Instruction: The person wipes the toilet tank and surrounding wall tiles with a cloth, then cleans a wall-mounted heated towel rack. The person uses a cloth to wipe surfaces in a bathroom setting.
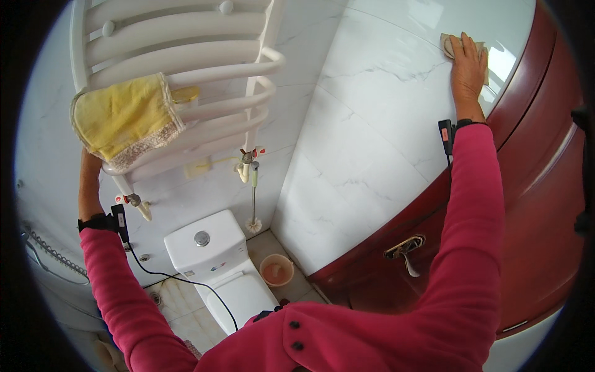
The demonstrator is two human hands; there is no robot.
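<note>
Below me the floor is pale tile with brownish veins; on it stands the white toilet, lid down — and just beside it a small pale bucket, something pinkish inside; before me the white radiator has the yellow cloth over its lower bars — hanging from them alone, I cannot tell.

The right hand presses a beige cloth against the marbled wall; a yellow cloth hides the left hand.

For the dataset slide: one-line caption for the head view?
Right hand lies flat on a beige cloth against the marbled wall; left hand hidden by a yellow cloth at the white radiator.
</note>
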